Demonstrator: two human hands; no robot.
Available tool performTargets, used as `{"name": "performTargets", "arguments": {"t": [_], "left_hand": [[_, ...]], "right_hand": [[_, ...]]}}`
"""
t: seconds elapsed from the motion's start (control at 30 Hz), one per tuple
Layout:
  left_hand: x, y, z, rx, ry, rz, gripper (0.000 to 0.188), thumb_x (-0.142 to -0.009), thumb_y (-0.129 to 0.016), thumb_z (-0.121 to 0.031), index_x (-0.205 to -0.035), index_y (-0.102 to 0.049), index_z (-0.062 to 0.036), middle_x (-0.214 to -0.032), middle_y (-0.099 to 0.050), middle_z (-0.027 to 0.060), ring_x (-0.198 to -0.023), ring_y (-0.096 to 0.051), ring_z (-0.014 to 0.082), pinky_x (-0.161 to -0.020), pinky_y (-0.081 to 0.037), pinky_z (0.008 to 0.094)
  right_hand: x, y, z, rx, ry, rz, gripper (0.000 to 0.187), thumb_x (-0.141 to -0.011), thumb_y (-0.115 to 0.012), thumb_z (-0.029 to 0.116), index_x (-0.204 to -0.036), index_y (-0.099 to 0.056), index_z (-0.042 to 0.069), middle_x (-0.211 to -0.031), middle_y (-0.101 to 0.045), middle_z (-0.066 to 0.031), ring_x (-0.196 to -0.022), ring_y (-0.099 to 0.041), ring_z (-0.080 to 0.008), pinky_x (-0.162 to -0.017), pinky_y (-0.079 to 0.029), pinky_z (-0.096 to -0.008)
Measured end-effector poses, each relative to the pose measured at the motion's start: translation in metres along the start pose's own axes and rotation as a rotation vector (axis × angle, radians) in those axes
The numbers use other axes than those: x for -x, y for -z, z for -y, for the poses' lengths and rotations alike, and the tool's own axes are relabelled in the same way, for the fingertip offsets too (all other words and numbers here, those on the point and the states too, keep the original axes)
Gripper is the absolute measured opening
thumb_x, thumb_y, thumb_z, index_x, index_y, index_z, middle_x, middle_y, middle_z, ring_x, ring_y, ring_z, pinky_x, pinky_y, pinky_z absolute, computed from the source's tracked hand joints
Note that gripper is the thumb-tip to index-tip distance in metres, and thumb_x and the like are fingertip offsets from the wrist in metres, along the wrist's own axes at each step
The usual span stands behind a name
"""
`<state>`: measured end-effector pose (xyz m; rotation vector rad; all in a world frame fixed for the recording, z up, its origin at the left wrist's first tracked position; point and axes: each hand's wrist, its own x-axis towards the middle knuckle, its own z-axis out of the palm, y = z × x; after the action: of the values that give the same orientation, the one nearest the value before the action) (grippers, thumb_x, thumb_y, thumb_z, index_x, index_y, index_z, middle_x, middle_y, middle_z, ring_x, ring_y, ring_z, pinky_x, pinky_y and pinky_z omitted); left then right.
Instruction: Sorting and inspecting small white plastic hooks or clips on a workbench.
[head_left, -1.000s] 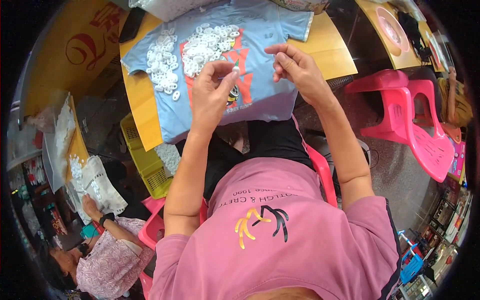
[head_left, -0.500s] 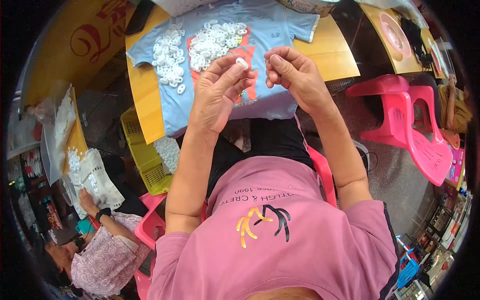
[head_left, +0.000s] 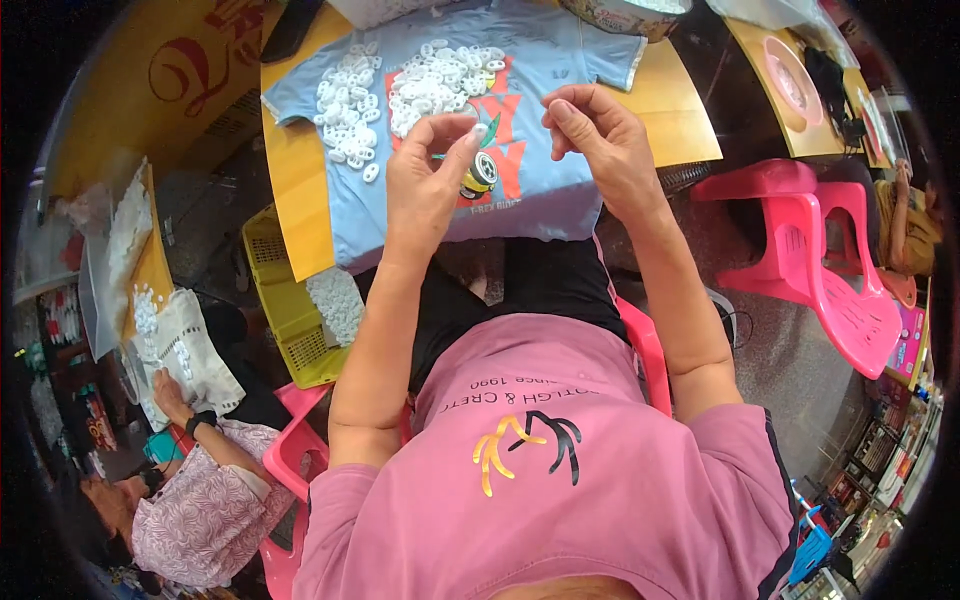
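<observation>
My left hand (head_left: 424, 180) is raised over a light blue printed T-shirt (head_left: 550, 75) spread on the table. Its thumb and forefinger close on a small white oval piece (head_left: 480, 132), mostly hidden by the fingertips. To the right, my right hand (head_left: 618, 155) hovers with thumb and forefinger pinched; whatever lies between them is too fine to make out. The hands are apart. Beyond my left hand lies a heap of white two-holed oval pieces (head_left: 435, 85) on the shirt's print, and a looser group of the same pieces (head_left: 347, 110) sits left of it.
The wooden table (head_left: 675, 120) shows past the shirt. A yellow crate (head_left: 305, 345) with a bag of white pieces (head_left: 337, 305) stands at lower left. There, another person's hand (head_left: 172, 395) works over pale cloth. A pink chair (head_left: 800, 240) stands right; a round tin (head_left: 640, 15) sits at the far edge.
My left hand has turned, moving slightly left and down, so the white piece shows less and more of the shirt's print appears. My right hand has shifted slightly right. The heaps look the same.
</observation>
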<state>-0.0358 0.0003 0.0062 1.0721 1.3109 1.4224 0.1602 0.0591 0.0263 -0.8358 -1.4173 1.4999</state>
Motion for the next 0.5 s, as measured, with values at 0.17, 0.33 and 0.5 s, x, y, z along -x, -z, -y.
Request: {"name": "performTargets", "arguments": {"t": [0.17,0.33,0.5], "left_hand": [[-0.005,0.014,0.012,-0.814,-0.382,-0.099,0.013,-0.080,-0.067,-0.005,-0.094,-0.067,-0.0052,-0.093,-0.062,0.0063,-0.085,-0.058,0.0251,-0.072,-0.047,0.0367],[-0.025,0.008,0.010,-1.017,-0.645,-0.113,0.012,-0.077,-0.067,-0.004,-0.089,-0.067,-0.0073,-0.091,-0.058,0.0063,-0.090,-0.052,0.0274,-0.079,-0.042,0.0390],[-0.063,-0.004,0.009,-1.087,-0.753,-0.068,0.014,-0.076,-0.069,-0.008,-0.090,-0.068,-0.0110,-0.094,-0.059,0.0063,-0.093,-0.052,0.0274,-0.079,-0.039,0.0405]], "right_hand": [[-0.002,0.016,-0.020,0.087,-0.038,-0.059,0.021,-0.096,-0.060,0.018,-0.105,-0.062,-0.001,-0.086,-0.062,-0.0033,-0.068,-0.055,-0.0075,-0.065,-0.046,-0.0214],[-0.004,0.017,-0.029,0.134,-0.051,-0.097,0.021,-0.096,-0.060,0.018,-0.104,-0.063,-0.001,-0.084,-0.062,-0.0021,-0.067,-0.055,-0.0066,-0.064,-0.046,-0.0206],[-0.003,0.017,-0.030,0.173,-0.064,-0.113,0.020,-0.095,-0.060,0.018,-0.104,-0.063,0.000,-0.083,-0.062,-0.0016,-0.067,-0.054,-0.0059,-0.062,-0.043,-0.0197]]}}
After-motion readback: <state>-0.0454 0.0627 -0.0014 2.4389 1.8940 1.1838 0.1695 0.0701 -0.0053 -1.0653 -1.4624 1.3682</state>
